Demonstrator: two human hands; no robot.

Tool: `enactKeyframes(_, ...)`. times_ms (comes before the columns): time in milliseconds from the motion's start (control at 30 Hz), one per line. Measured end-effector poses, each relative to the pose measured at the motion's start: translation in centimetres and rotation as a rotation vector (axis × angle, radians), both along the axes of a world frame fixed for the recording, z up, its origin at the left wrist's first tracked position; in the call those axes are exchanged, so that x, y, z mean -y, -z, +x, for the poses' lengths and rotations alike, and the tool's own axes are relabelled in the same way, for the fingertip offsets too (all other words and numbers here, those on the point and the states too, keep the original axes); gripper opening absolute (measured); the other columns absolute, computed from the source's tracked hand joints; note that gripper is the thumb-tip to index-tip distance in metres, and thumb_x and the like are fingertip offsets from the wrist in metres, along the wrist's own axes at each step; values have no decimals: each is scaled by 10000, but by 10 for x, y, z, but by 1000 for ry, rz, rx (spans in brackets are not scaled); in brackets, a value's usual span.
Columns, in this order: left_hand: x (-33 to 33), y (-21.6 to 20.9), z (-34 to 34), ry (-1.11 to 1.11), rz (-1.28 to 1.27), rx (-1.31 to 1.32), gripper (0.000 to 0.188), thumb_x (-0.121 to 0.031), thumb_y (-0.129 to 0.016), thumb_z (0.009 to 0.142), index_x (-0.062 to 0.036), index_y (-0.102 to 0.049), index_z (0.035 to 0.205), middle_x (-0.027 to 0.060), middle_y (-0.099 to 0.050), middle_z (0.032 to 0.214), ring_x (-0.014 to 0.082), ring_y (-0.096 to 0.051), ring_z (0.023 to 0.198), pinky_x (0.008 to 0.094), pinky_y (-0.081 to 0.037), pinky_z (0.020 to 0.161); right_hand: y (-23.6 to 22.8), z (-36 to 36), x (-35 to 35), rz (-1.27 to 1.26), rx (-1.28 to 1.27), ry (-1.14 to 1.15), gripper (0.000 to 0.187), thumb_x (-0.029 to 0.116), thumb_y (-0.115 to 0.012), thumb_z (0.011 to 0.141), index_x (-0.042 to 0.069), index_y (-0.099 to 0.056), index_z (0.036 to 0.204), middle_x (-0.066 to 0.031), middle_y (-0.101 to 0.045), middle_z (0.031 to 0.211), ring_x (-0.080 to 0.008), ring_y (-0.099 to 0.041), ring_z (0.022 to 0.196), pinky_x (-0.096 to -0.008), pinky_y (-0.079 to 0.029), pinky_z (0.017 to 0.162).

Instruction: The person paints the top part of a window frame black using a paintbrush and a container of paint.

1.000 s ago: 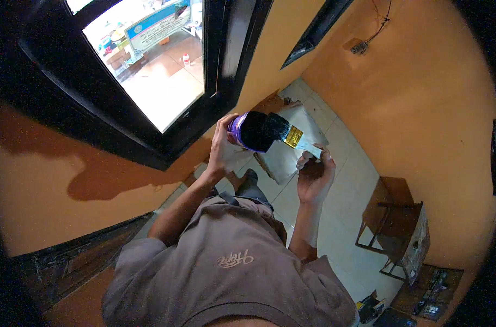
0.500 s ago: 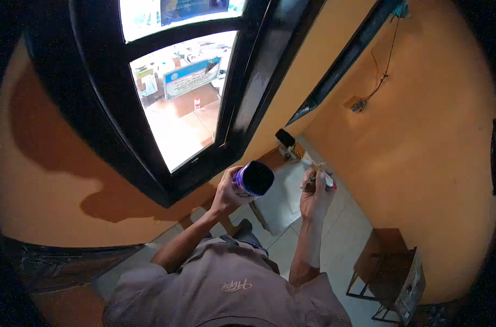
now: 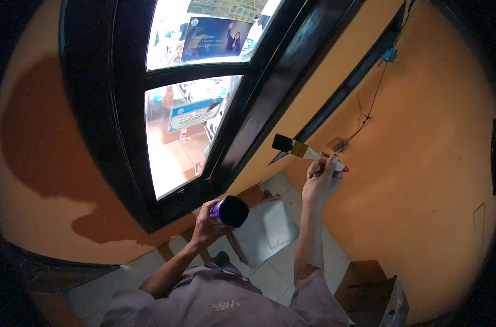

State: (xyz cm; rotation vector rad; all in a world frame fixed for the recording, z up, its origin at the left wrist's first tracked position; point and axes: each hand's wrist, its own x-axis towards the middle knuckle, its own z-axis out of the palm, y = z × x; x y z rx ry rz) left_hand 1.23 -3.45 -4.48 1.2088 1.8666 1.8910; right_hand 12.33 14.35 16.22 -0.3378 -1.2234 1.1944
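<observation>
My left hand is wrapped round a purple cup-like container, whose top shows black. Whether that black is paint inside cannot be made out. Higher up and to the right, my right hand grips a paintbrush by its pale, red-tipped handle. Dark bristles on the brush point up and left, close to the dark window frame but seemingly apart from it. The black, glossy frame holds glass panes and stands in front of me on the left.
An orange wall rises on the right, with a dangling wire and a small electrical fitting. A whitish board lies on the tiled floor. At the lower right stands a small metal-framed table or stool.
My right hand has lifted the paintbrush up toward the frame. My left hand with the container sits lower and further left in view, and the view has tilted upward.
</observation>
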Motion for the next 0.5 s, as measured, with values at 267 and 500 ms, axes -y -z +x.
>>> enactKeyframes(267,4,9,-8,15,86,49,810,-210,-908,523,-59,-490,1201,138,-542,1130,299,-568,1044,387,-476,895,-33,-25,-5,120,41,90,332,331,-577,931,16,-579,828,5,-474,556,-59,-398,455,-217,-280,427)
enactKeyframes(500,5,21,-11,27,51,123,800,-173,-899,514,-50,-497,1195,135,-552,1125,293,-569,1053,383,-474,901,-115,-54,-38,340,105,124,273,256,-650,888,-8,-600,841,-32,-529,605,-91,-462,450,-236,-348,410)
